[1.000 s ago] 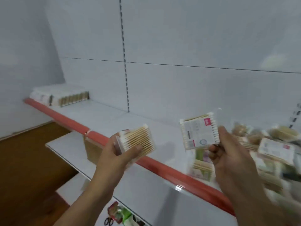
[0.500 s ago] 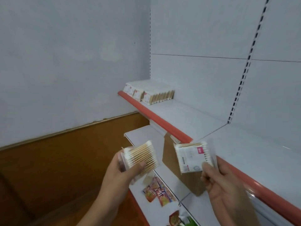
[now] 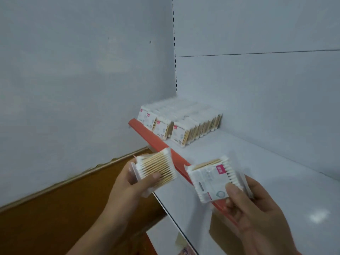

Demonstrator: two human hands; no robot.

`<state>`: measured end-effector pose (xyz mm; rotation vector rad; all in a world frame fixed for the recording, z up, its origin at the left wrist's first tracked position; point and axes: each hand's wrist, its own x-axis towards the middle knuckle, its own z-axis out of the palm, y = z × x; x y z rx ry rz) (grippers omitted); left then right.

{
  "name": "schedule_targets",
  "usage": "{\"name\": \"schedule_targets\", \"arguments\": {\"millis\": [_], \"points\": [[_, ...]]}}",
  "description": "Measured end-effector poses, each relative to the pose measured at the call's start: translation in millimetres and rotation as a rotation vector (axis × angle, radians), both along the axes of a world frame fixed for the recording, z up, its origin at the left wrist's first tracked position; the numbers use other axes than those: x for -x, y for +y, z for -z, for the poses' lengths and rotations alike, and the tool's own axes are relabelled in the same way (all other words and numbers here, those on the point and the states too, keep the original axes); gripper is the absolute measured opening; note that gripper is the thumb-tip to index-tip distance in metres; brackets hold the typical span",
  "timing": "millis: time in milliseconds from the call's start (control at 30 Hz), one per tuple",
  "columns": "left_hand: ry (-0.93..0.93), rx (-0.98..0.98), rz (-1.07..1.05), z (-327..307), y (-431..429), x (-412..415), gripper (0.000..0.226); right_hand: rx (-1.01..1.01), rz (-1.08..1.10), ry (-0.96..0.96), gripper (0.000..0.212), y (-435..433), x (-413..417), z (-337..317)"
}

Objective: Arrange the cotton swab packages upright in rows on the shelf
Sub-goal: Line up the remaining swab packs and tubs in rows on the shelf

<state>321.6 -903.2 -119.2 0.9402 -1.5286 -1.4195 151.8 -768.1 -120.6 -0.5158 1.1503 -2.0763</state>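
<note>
The white shelf (image 3: 257,162) runs along the back panel, with a red strip (image 3: 147,134) along its front edge. At its far left end, in the corner, cotton swab packages (image 3: 181,124) stand upright in four rows side by side. Their labels face the front, just behind the strip, and the rows run back to the panel. Below, a lower white shelf (image 3: 161,234) carries something colourful, too blurred to name.

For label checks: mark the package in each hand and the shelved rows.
left-hand package (image 3: 160,166): head view, wooden sticks.
right-hand package (image 3: 207,179): head view, printed label.
shelved rows (image 3: 177,132): head view, front package's label.
</note>
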Motion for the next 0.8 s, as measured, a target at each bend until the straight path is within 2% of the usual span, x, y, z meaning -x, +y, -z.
{"name": "schedule_targets", "arguments": {"millis": [33,100,133,233,367,467,633,800], "points": [[0.010,0.020,0.000,-2,-20,4,0.051,0.000,0.004,0.011,0.015,-17,4,1],[0.029,0.043,0.014,-5,-54,12,0.053,-0.032,0.023,0.091,0.053,-48,9,2],[0.048,0.050,0.022,-6,-69,16,0.053,-0.055,0.037,0.131,0.064,-62,10,2],[0.105,0.076,0.061,-14,-116,36,0.054,-0.109,0.103,0.178,0.039,-95,15,1],[0.144,0.129,0.169,-36,-178,64,0.060,-0.160,0.311,0.289,0.027,-130,19,2],[0.162,0.151,0.285,-51,-220,76,0.058,-0.225,0.432,0.442,0.027,-160,13,-1],[0.244,0.157,0.434,-59,-270,93,0.058,-0.450,0.524,0.801,0.023,-208,7,-4],[0.281,0.127,0.626,-54,-292,103,0.054,-0.587,0.568,0.957,0.025,-234,-2,0]]}}
